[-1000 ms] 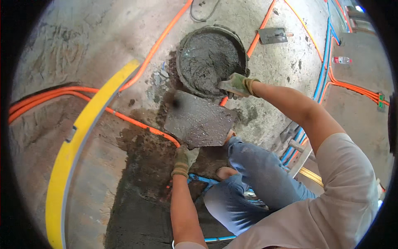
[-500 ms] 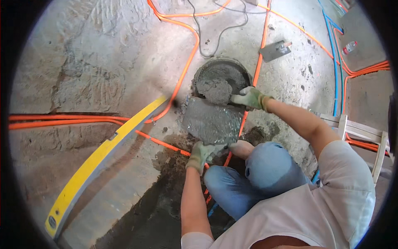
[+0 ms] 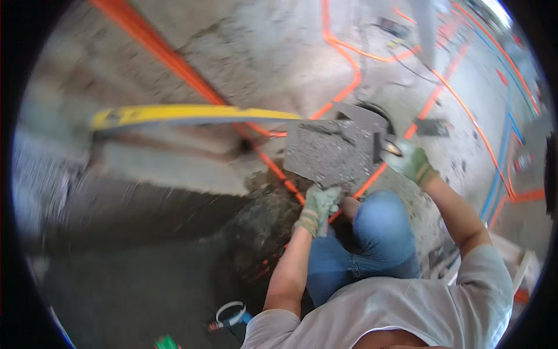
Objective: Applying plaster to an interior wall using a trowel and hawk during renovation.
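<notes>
Mortar board (image 3: 331, 152), loaded with grey mortar, held level above floor; left hand (image 3: 318, 205), gloved, grips its underside. Right hand (image 3: 408, 160), gloved, clasps trowel (image 3: 388, 148) at board's right edge. Bucket (image 3: 372, 114) mostly hidden behind the board; frame motion-blurred.

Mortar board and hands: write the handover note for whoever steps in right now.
Left hand: gloved, gripping the near edge of the mortar board, which carries a layer of grey mortar.
Right hand: gloved, holding a trowel at the board's right edge.
The bucket sits just behind the board, mostly hidden. A yellow level lies on the floor to the left, across the orange conduits.
Done: board loaded; a dark wet patch lies on the floor at left.
Left: the mortar on the board is not yet placed.
</notes>
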`<state>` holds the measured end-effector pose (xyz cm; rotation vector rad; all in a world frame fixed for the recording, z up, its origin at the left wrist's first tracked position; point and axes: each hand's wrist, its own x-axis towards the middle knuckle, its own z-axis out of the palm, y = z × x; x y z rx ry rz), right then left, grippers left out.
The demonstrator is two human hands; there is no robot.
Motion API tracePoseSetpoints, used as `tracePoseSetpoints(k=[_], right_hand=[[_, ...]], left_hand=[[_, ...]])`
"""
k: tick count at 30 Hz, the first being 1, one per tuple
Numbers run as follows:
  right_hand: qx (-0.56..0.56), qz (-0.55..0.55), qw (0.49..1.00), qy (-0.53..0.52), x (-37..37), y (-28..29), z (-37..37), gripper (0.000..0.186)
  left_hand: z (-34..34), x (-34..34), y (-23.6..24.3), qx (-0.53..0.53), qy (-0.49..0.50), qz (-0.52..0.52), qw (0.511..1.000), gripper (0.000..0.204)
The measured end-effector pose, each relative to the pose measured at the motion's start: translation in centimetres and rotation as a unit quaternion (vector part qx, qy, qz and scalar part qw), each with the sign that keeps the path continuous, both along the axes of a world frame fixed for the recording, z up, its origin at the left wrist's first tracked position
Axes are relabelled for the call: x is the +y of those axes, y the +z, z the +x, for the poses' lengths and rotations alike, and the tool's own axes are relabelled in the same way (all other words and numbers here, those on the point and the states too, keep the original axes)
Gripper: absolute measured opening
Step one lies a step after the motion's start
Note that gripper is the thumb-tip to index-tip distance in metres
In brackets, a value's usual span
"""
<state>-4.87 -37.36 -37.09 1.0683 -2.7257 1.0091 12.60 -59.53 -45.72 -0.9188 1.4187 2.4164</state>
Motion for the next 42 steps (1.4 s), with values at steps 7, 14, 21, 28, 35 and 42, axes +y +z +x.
tracePoseSetpoints(k=[7,14,21,28,35,42], right_hand=[[0.255,-0.037,0.899,0.353,-10.9,3.6,5.3,0.032],[0.311,0.105,0.815,0.477,-21.7,8.0,10.4,0.03],[0.351,-0.093,0.771,0.523,-22.3,12.8,11.1,0.023],[0.312,0.004,0.821,0.478,-26.8,14.7,14.5,0.034],[0.397,-0.12,0.829,0.374,-27.8,16.4,17.8,0.034],[0.242,-0.092,0.878,0.403,-35.1,26.1,22.7,0.038]], left_hand=[[15.8,-3.1,6.0,-0.063,0.145,-0.052,0.986,0.025],[22.8,-4.0,12.5,-0.031,0.321,-0.166,0.932,0.012],[28.2,-7.5,20.5,-0.049,0.351,-0.211,0.911,0.019],[29.4,-7.8,24.1,-0.04,0.309,-0.261,0.914,0.022],[30.7,-7.5,24.1,-0.041,0.348,-0.256,0.901,0.026],[31.0,-10.2,24.8,-0.032,0.357,-0.252,0.899,0.023]])
